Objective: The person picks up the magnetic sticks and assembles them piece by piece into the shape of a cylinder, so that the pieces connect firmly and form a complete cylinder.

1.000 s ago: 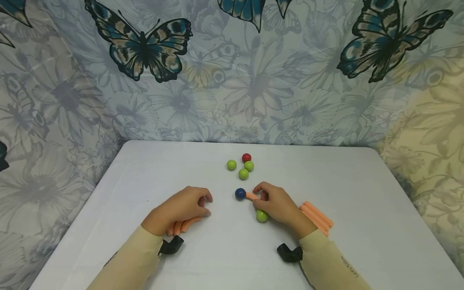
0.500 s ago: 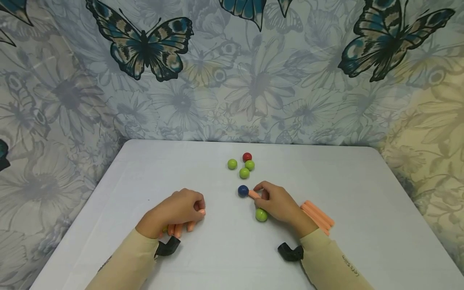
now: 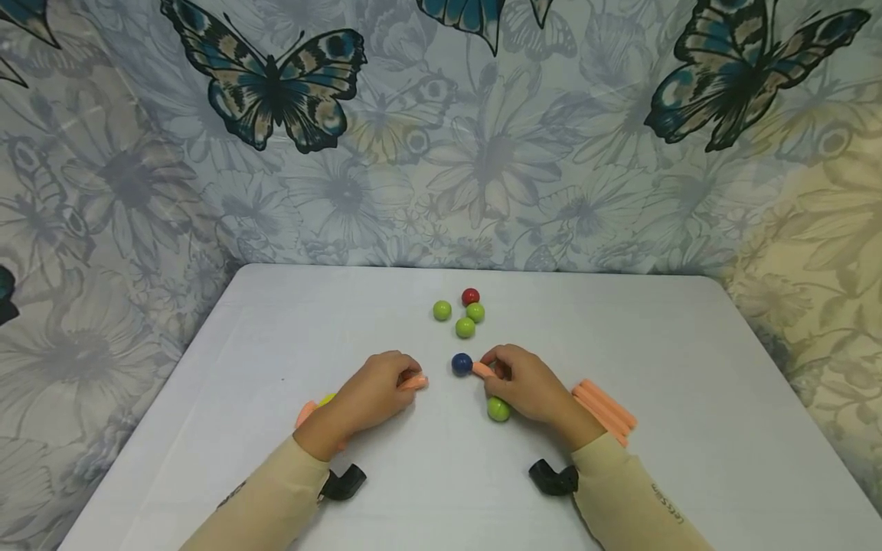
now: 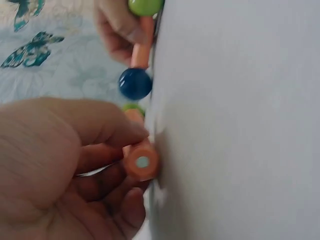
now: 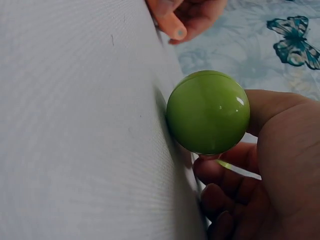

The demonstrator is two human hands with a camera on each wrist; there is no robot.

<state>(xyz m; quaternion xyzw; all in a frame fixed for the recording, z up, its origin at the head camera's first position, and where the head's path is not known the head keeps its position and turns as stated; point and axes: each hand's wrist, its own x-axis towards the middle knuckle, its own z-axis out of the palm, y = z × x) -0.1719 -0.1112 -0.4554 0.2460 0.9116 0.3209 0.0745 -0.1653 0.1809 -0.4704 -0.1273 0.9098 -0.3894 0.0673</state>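
My left hand pinches an orange rod between thumb and fingers; a small pale disc shows in the rod's end. My right hand grips another orange rod, which has a dark blue ball at one end and a green ball at the other. This piece lies low over the white table, its blue end toward the left hand. A short gap separates the left hand's rod from the blue ball. In the right wrist view the green ball hides most of the gripped rod.
Three green balls and a red ball sit farther back on the white table. Several orange rods lie beside the right wrist. More orange rods and a yellow ball are partly hidden behind the left wrist.
My left hand has picked an orange rod from the left group and carried it right and farther back, toward the blue ball. The right hand's piece has turned slightly, then stayed nearly still.
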